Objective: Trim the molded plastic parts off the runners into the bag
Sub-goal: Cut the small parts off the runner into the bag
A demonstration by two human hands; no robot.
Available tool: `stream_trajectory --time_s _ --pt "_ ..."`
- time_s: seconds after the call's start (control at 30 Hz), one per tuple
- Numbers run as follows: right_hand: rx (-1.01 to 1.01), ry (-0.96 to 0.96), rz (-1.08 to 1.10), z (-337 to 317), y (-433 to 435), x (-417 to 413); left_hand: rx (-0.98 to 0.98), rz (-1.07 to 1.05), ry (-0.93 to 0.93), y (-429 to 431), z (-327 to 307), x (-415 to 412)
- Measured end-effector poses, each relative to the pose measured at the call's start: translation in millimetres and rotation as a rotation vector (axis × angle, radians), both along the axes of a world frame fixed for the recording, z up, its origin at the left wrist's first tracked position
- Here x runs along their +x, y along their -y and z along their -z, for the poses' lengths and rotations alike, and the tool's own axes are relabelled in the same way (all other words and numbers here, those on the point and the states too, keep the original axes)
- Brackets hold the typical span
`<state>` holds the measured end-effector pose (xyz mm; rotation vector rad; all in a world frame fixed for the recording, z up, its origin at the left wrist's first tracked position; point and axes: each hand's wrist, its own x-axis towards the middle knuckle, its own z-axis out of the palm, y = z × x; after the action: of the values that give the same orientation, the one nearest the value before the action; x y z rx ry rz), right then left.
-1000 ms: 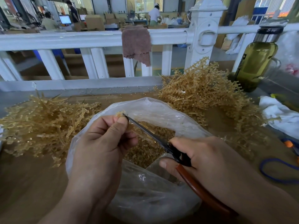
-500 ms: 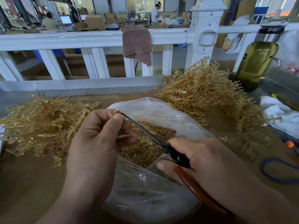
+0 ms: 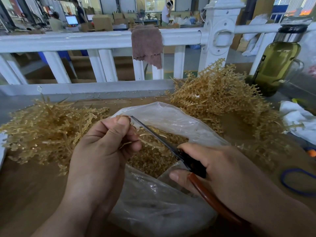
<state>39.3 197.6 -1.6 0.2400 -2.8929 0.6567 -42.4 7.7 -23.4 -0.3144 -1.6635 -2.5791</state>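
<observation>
Pinching a runner (image 3: 127, 144) in your left hand (image 3: 100, 151) over the bag (image 3: 171, 117) at 12 o'clock, you grip scissors (image 3: 153, 136) in your right hand (image 3: 222, 168). Their tip lies beside your thumb (image 3: 122, 122); a hasty snip could nick it.

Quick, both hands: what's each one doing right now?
Left hand: pinching a runner over the bag.
Right hand: gripping the scissors.

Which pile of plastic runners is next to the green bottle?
The right pile, heaped beside the green bottle; the left pile lies flatter, far from it.
</observation>
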Motion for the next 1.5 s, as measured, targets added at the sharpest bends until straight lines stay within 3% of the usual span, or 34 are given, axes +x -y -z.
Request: stream_trajectory --time_s 1.0,1.5 --pt "0.051 -0.122 0.009 -0.1 -0.9 2.2 -0.018 -0.045 -0.03 -8.8 -1.7 8.4" --pt "0.004 -0.033 0.005 1.1 0.1 0.4 -0.014 -0.022 -0.042 -7.1 0.1 5.2"
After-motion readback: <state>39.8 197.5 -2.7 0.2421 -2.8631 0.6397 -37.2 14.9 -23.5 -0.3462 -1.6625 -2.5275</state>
